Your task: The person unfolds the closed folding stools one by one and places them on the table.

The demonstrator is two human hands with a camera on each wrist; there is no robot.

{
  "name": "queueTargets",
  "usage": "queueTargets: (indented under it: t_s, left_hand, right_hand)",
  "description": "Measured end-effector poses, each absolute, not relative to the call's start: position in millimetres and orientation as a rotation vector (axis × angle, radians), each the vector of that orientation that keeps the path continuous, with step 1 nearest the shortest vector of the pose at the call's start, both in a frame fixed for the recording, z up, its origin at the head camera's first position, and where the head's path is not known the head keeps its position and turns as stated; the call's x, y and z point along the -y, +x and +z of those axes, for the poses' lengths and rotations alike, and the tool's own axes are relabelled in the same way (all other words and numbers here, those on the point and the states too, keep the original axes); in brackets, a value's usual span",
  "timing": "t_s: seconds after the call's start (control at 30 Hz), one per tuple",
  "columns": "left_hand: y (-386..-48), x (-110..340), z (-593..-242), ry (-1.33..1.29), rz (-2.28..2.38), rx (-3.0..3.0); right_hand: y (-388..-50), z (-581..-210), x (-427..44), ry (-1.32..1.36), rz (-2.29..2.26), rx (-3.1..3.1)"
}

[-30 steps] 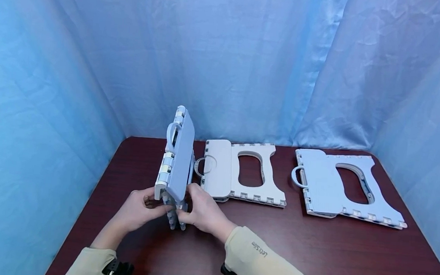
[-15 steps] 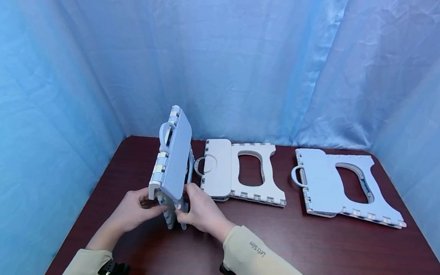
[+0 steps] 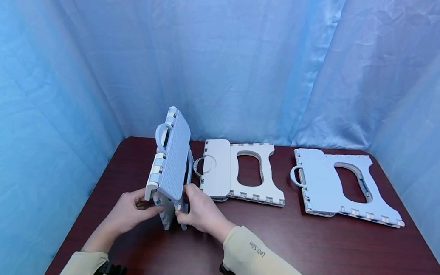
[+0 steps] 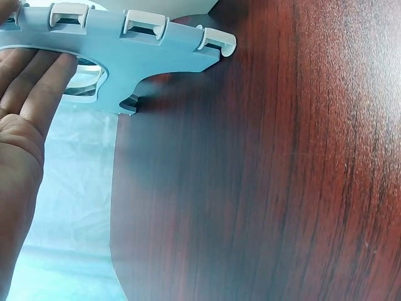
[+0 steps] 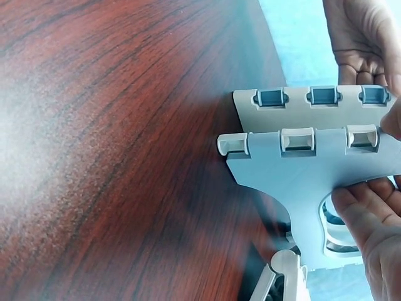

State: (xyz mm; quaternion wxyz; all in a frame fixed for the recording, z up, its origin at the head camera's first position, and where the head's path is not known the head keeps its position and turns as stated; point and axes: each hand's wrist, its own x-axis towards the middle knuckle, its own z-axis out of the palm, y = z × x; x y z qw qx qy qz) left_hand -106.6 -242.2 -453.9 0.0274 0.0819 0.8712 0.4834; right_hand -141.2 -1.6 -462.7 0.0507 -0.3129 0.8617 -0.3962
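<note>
Looks like we're unfolding 1 upright stool [image 3: 175, 155], left hand [image 3: 128, 210] and right hand [image 3: 202, 211] gripping its legs [image 5: 276, 164] (partly hidden tbh), so next probably calls for spreading wider.

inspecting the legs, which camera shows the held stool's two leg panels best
The right wrist view: both leg panels appear up close, their notched edges showing. The head view shows them smaller, partly hidden by the seat and right hand. The left wrist view shows mainly one panel, cut off by the frame.
</note>
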Motion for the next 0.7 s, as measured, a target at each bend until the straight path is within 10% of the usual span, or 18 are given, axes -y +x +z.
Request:
queueTargets:
  t_s: [0.7]
  left_hand:
    - [-103.3,255.1,-452.6,0.192,1.496,-2.691]
  right_hand:
    - [-141.8,-462.4,-1.0,-0.971,-1.218,-2.602]
